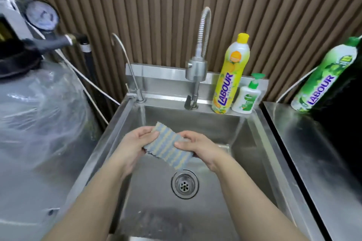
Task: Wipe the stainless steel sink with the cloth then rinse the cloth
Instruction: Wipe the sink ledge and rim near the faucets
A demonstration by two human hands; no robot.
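Observation:
A blue and yellow striped cloth (168,146) is stretched between my two hands above the basin of the stainless steel sink (252,154). My left hand (135,143) grips its left end and my right hand (197,147) grips its right end. The cloth hangs just above and behind the round drain (184,184). The tall spring-neck tap (196,68) rises at the back rim. A thin curved tap (127,68) stands at the back left, and a faint stream of water (142,113) appears to fall below it, left of the cloth.
A yellow dish soap bottle (230,76) and a small white pump bottle (247,97) stand on the sink's back right rim. A green soap bottle (325,76) sits on the steel counter (313,158) to the right. A plastic-wrapped tank (39,115) with a gauge stands on the left.

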